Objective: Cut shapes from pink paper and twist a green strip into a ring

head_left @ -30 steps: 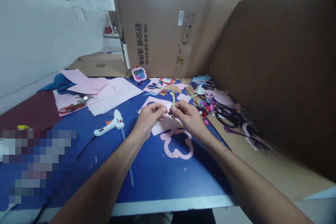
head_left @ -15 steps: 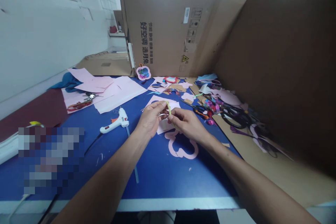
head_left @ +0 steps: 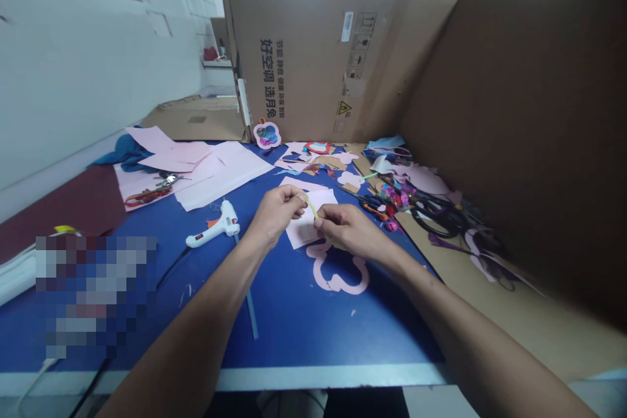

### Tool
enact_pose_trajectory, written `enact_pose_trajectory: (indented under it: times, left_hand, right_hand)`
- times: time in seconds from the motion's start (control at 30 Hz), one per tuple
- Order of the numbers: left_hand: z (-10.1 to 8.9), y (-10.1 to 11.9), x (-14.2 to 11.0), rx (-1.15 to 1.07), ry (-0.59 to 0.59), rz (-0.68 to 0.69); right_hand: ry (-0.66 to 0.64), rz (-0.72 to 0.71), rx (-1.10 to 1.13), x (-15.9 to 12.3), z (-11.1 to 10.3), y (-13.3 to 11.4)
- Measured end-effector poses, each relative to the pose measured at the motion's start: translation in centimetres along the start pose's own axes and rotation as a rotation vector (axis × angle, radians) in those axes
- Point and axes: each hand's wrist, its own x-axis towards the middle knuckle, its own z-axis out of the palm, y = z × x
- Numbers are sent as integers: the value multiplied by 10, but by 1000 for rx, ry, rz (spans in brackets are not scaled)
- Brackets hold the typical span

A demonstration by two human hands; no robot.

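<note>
Between my two hands runs a thin yellow-green strip (head_left: 312,206), slanting down to the right; its exact material is too small to tell. My left hand (head_left: 281,209) pinches its upper end, closed at the fingertips. Its lower end is pinched by the thumb and fingers of my right hand (head_left: 347,225). Beneath the hands lies a pale pink paper sheet (head_left: 304,227) on the blue table. Just nearer to me, a pink flower-shaped paper outline (head_left: 363,282) rests flat, its upper part partly hidden by my right hand.
Left of my hands lies a white hot glue gun (head_left: 210,233). A narrow blue strip (head_left: 251,313) lies near it. Pink sheets (head_left: 223,170) spread at the back left. Scissors (head_left: 375,204) and paper scraps crowd the right. Cardboard walls (head_left: 313,59) stand behind and at the right.
The strip, bent between my fingers before, is now straighter and stretched between the hands. My left hand has shifted slightly left and turned, baring more of the pink sheet.
</note>
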Motion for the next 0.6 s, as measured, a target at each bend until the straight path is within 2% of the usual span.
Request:
enact_pose_trajectory:
  times: [0.07,0.17,0.6]
  left_hand:
    - [1,2,-1,-77,-28,-79]
    - [2,3,-2,-179,-54,-124]
    - [8,-3,-4,-224,-36,-134]
  right_hand:
    - [16,16,29,1,-1,-1]
    - [30,35,63,2,0,-1]
    - [1,35,84,3,4,4]
